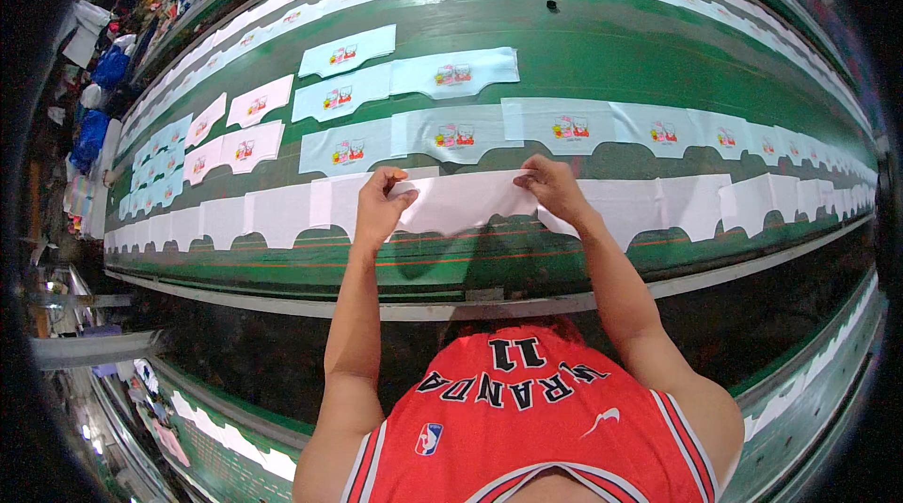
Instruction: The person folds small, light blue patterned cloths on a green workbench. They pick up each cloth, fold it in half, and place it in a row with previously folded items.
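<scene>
A pale pinkish-white fabric panel (469, 203) hangs between my two hands above the near side of a long green table (649, 59). My left hand (379, 205) pinches its upper left corner between thumb and fingers. At the upper right corner, my right hand (554, 189) grips the edge in the same way. The panel's curved lower edge casts a shadow on the table. To the left lies a row of unprinted panels (279, 214), and similar panels (624, 203) continue to the right. Just beyond them runs a row of pale blue panels (455, 133) with cartoon prints.
Printed blue stacks (346, 97) and printed pink pieces (257, 101) lie further back on the left. A small black object (552, 5) sits near the far side. The table's pale front rail (423, 310) runs before my body. Bags and cloth (106, 66) are heaped beyond the left end.
</scene>
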Action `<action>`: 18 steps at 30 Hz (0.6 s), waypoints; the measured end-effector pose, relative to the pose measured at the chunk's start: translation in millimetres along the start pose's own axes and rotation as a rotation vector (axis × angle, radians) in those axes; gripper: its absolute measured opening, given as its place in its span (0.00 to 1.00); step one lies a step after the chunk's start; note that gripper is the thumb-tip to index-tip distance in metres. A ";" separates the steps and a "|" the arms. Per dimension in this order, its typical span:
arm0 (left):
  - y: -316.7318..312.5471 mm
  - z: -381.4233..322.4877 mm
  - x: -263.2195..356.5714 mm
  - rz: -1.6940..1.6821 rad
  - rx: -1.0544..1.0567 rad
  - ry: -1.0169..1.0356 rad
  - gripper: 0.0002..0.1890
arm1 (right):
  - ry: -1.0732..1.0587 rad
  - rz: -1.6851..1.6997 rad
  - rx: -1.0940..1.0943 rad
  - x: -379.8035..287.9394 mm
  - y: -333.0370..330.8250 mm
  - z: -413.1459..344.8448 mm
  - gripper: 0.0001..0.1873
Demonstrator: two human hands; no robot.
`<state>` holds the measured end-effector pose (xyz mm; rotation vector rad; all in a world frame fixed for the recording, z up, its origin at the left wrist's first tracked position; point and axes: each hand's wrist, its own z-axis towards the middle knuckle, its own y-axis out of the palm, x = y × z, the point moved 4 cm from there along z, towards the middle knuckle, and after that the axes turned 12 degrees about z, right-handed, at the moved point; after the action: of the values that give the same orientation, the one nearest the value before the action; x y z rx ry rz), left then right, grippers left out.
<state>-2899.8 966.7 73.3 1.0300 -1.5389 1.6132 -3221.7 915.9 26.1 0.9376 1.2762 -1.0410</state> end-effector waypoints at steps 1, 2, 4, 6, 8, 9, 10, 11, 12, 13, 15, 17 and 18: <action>-8.4 -2.1 -1.6 0.092 -0.020 -0.015 0.14 | 0.057 -0.041 -0.009 -11.1 -1.5 -1.0 0.06; -10.9 -2.8 -14.2 0.078 -0.060 0.021 0.12 | 0.114 -0.081 -0.019 -24.6 -7.5 -2.9 0.07; -8.2 -2.1 -5.0 0.061 -0.224 -0.169 0.10 | 0.142 -0.130 -0.007 -25.2 -29.4 -8.7 0.07; 1.0 -1.5 -16.4 -0.053 -0.278 -0.161 0.08 | 0.181 -0.100 0.006 -14.3 -44.0 -14.5 0.08; 12.3 6.6 -38.6 -0.010 -0.214 -0.124 0.09 | 0.202 -0.153 0.019 2.1 -53.6 -19.0 0.09; 17.5 12.1 -49.1 0.010 -0.184 -0.102 0.10 | 0.210 -0.150 0.038 12.9 -53.6 -18.9 0.09; 20.1 15.8 -60.8 0.050 -0.142 -0.102 0.11 | 0.216 -0.145 0.055 21.3 -52.4 -18.9 0.09; 22.6 19.5 -72.1 0.090 -0.101 -0.101 0.11 | 0.222 -0.140 0.072 29.2 -52.5 -19.1 0.09; 23.6 23.8 -77.7 0.131 -0.062 -0.100 0.12 | 0.198 -0.183 0.108 32.2 -50.6 -17.8 0.09; 25.4 28.2 -82.8 0.159 -0.011 -0.101 0.12 | 0.173 -0.226 0.145 35.6 -47.7 -16.0 0.09; 30.7 36.7 -89.8 0.216 0.091 -0.101 0.13 | 0.132 -0.278 0.208 43.5 -45.3 -12.6 0.10; 36.4 46.4 -94.4 0.337 0.110 -0.100 0.14 | 0.100 -0.296 0.262 52.2 -46.0 -8.9 0.10; 37.8 48.4 -98.8 0.400 0.120 -0.105 0.14 | 0.096 -0.298 0.284 54.0 -45.5 -7.7 0.11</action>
<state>-2883.1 920.6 -32.2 0.9211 -1.8244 1.9681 -3267.4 906.1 -27.5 1.0403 1.3996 -1.4529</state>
